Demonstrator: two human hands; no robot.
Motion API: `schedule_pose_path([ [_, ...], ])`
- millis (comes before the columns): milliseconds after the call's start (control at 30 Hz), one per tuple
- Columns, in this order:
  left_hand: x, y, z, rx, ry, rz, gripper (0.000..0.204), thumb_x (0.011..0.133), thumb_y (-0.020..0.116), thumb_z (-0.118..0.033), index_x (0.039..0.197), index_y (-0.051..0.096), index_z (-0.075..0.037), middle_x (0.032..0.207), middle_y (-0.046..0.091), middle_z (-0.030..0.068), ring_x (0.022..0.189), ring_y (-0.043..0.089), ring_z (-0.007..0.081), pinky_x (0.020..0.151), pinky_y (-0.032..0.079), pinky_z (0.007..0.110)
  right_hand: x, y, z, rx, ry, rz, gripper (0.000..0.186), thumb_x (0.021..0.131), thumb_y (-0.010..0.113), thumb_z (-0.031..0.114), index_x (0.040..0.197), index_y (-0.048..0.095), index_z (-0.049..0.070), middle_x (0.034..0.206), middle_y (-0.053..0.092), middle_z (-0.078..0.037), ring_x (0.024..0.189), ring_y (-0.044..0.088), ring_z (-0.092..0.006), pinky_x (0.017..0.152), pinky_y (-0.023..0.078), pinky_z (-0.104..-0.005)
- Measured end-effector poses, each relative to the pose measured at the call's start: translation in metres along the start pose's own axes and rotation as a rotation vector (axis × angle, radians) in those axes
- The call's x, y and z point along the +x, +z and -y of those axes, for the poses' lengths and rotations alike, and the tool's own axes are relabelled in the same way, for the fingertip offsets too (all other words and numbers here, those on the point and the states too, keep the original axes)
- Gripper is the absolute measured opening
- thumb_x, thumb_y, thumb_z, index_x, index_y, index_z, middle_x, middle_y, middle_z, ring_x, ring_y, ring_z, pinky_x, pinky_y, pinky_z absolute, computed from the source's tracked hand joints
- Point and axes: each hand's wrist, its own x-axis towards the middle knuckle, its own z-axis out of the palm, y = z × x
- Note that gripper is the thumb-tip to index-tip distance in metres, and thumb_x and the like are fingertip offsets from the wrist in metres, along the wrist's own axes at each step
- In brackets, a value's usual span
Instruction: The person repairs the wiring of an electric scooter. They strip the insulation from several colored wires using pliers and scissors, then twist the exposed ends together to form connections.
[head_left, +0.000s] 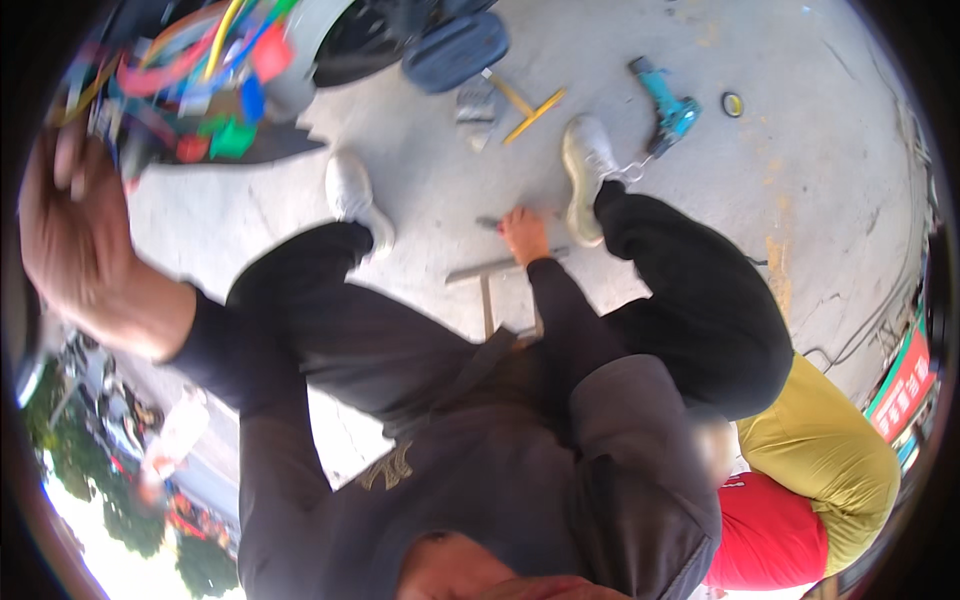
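My left hand (80, 235) is raised at the far left, just below a tangle of coloured wires (205, 60). Its fingers are bent and smeared, so whether they grip anything cannot be made out. Low between my feet, my right hand (524, 237) is closed on a small dark grey tool (488, 222), whose kind is unclear. Only a short end of it sticks out to the left of the fingers. Under my right forearm is the frame of a low stool (487, 300).
Beyond my feet lie a yellow T-handle wrench (528, 112), a small clear packet (475, 105), a teal cordless power tool (668, 108) and a tape roll (733, 104). A dark wheeled object (455, 50) stands beside the wires. Behind my right side, another person in red (770, 535) bends over.
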Motion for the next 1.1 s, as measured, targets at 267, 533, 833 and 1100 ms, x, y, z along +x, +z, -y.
schedule_pose_path([
  [267, 0.024, -0.027, 0.006, -0.214, -0.129, 0.028, 0.015, 0.095, 0.063, -0.004, 0.106, 0.064, 0.007, 0.081, 0.053, 0.0045, 0.068, 0.037, 0.015, 0.073, 0.035, 0.027, 0.033, 0.024, 0.008, 0.048, 0.286, 0.006, 0.019, 0.086, 0.068, 0.033, 0.086, 0.064, 0.014, 0.082, 0.06, -0.005, 0.082, 0.062, -0.0243, 0.061, 0.053, -0.0379],
  [533, 0.043, -0.037, 0.024, -0.027, -0.106, 0.036, 0.027, 0.101, 0.06, -0.01, 0.123, 0.061, 0.007, 0.093, 0.063, 0.0065, 0.079, 0.055, 0.0116, 0.077, 0.043, 0.025, 0.12, -0.042, 0.037, 0.309, 0.877, 0.561, 0.012, 0.081, 0.065, 0.022, 0.08, 0.077, 0.017, 0.076, 0.071, 0.0, 0.065, 0.068, -0.0183, 0.043, 0.043, -0.0401],
  [833, 0.074, -0.035, 0.013, 0.139, -0.234, 0.052, 0.019, 0.101, 0.064, -0.018, 0.111, 0.065, -0.002, 0.082, 0.064, 0.0023, 0.07, 0.055, 0.0108, 0.069, 0.045, 0.025, 0.096, -0.226, 0.156, 0.274, 0.168, 0.549, 0.014, 0.084, 0.061, 0.023, 0.081, 0.073, 0.015, 0.07, 0.066, 0.0, 0.052, 0.06, -0.0196, 0.04, 0.035, -0.0356],
  [1100, 0.07, -0.053, 0.005, 0.098, -0.269, 0.076, 0.016, 0.102, 0.061, -0.013, 0.111, 0.063, 0.0, 0.087, 0.067, 0.0045, 0.073, 0.058, 0.0117, 0.066, 0.045, 0.024, -0.123, -0.479, -0.049, 0.65, 0.248, -0.373, 0.025, 0.084, 0.058, 0.017, 0.1, 0.062, -0.002, 0.087, 0.063, -0.017, 0.073, 0.065, -0.0309, 0.049, 0.049, -0.0391],
])
